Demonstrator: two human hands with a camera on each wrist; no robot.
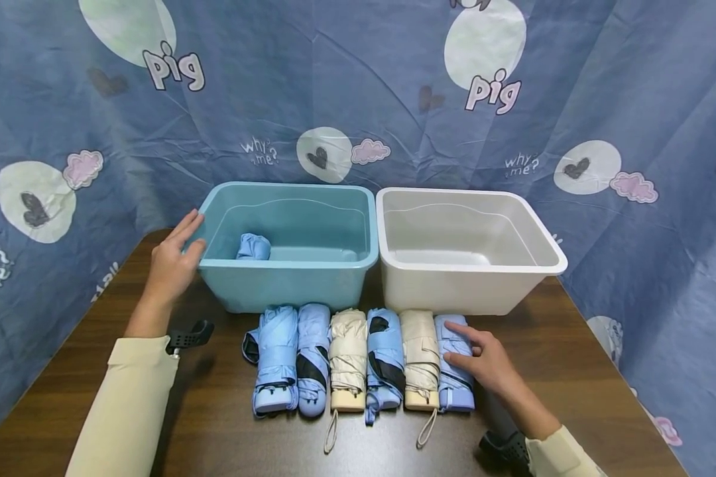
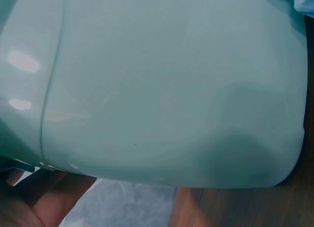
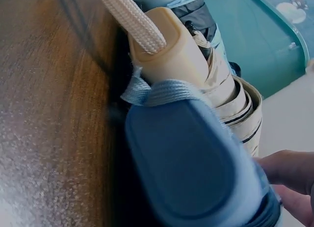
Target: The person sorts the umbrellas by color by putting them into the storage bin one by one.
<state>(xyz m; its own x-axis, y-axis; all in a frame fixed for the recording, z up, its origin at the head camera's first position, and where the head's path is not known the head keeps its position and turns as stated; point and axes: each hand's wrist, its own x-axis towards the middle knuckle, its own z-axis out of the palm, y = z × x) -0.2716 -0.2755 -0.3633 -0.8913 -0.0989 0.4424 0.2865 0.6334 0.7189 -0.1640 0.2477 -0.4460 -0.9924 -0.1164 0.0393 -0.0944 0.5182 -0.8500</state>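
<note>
Several folded umbrellas lie side by side on the table: blue ones such as the leftmost umbrella [image 1: 276, 358], and two cream umbrellas [image 1: 348, 354] with wrist loops. My right hand [image 1: 483, 358] is at the rightmost blue umbrella [image 1: 455, 361], its fingers spread and touching the upper part. In the right wrist view, the blue handle end [image 3: 184, 161] is close up, beside a cream handle [image 3: 169, 50]. My left hand [image 1: 176, 258] rests on the left rim of the teal bin [image 1: 292, 281], fingers extended. Inside that bin sits a blue folded bundle [image 1: 253, 246], partly hidden by the front wall.
A white bin [image 1: 453, 291] stands right of the teal bin, close against it, with nothing seen inside. Both stand at the back of the brown wooden table [image 1: 227, 424]. A blue printed cloth [image 1: 394, 79] hangs behind and at the sides.
</note>
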